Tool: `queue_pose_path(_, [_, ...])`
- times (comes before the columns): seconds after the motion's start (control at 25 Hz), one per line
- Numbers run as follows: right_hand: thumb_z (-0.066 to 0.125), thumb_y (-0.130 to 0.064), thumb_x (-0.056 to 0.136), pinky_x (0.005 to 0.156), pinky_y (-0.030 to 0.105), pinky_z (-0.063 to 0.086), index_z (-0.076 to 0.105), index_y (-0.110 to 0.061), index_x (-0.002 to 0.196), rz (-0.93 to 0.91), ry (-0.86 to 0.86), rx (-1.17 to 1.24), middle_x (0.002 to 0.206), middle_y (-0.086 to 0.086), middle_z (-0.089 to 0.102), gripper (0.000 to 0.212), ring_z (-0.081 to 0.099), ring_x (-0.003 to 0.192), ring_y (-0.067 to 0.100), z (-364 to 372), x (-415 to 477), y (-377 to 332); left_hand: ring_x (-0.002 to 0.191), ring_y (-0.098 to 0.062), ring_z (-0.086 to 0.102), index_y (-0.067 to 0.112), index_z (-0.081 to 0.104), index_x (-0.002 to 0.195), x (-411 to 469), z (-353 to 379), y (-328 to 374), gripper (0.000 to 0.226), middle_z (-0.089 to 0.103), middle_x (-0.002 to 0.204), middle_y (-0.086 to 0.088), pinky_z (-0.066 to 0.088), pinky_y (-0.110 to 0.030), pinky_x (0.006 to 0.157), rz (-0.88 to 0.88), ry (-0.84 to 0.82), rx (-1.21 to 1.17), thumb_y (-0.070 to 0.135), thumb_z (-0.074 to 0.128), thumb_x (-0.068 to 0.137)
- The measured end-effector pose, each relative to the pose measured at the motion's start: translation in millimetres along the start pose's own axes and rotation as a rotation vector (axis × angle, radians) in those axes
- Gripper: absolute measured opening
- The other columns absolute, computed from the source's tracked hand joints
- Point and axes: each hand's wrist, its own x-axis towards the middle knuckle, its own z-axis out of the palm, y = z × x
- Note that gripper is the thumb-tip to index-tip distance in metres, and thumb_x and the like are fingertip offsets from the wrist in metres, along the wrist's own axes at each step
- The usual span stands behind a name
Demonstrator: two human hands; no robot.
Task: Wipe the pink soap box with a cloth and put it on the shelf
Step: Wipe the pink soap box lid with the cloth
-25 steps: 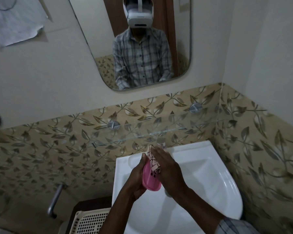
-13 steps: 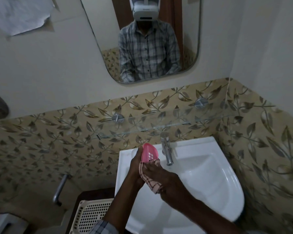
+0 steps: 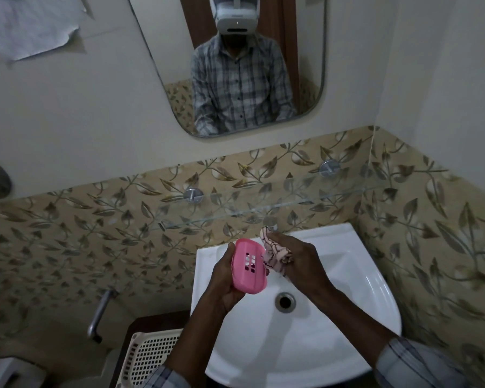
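**Soap box held over the sink, cloth at its edge**

Gripping the pink soap box (image 3: pixel 249 266) from its left side, the left hand (image 3: pixel 224 278) has fingers curled behind it, mostly hidden. The box hangs above the sink's (image 3: pixel 370 298) back-left corner, slotted face toward the camera, long axis running from the wall down toward the person. The right hand (image 3: pixel 297 261) bunches the cloth (image 3: pixel 273 252) in closed fingers, touching the box's right edge. The glass shelf (image 3: pixel 263 210) is faint above.

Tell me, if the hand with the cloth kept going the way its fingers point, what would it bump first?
Probably the pink soap box. The right hand holding the cloth points left toward it, and the cloth looks already at the box's edge, though depth is hard to judge.
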Motion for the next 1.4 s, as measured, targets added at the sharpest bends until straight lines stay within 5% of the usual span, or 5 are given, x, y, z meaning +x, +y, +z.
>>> queue_pose_path(0.24, [0.062,-0.011,0.089,0.063,0.039,0.064,0.075,-0.014,0.092,0.248,-0.366,0.012,0.067,0.003,0.076,0.013,0.075,0.062,0.013,15.5,-21.0,-20.3,0.119,-0.044,0.057,0.003,0.048,0.140,3.6,-4.5,-7.4,0.065,0.058,0.132,-0.028,0.045,-0.058,0.102,0.049,0.133,0.036,0.052,0.041,0.099])
queue_pose_path(0.48, [0.060,-0.001,0.088,0.079,0.042,0.060,0.070,-0.011,0.117,0.077,-0.266,-0.198,0.099,0.014,0.074,0.033,0.072,0.088,0.029,26.3,-19.6,-27.3,0.098,-0.034,0.067,0.004,0.054,0.135,6.0,-3.0,-14.1,0.062,0.071,0.112,-0.022,0.055,-0.047,0.080,0.077,0.138,0.102,0.053,0.042,0.099])
queue_pose_path(0.68, [0.076,-0.021,0.080,0.070,0.041,0.063,0.071,-0.018,0.075,0.478,-0.101,0.067,0.075,0.013,0.074,0.008,0.067,0.066,0.020,1.3,-21.5,6.4,0.098,-0.039,0.065,0.002,0.048,0.141,3.8,-31.0,-7.7,0.072,0.063,0.116,-0.027,0.055,-0.046,0.084,0.112,0.024,-0.085,0.056,0.042,0.094])
queue_pose_path(1.08, [0.080,-0.023,0.079,0.067,0.043,0.061,0.077,-0.006,0.087,0.905,0.050,0.899,0.087,0.025,0.076,0.020,0.074,0.074,0.039,55.2,-40.3,-7.2,0.128,-0.042,0.049,0.003,0.049,0.141,17.2,-9.0,-20.3,0.076,0.051,0.140,-0.031,0.035,-0.055,0.110,0.143,-0.016,-0.122,0.061,0.030,0.097])
queue_pose_path(1.4, [0.073,-0.048,0.079,0.058,0.024,0.050,0.069,-0.020,0.088,0.538,0.178,-0.118,0.078,-0.004,0.074,0.030,0.069,0.070,0.016,53.8,-33.7,-9.6,0.095,-0.020,0.071,0.025,0.064,0.108,9.5,10.1,-9.0,0.034,0.072,0.107,-0.002,0.061,-0.039,0.082,0.463,0.339,0.765,0.054,0.054,0.093])
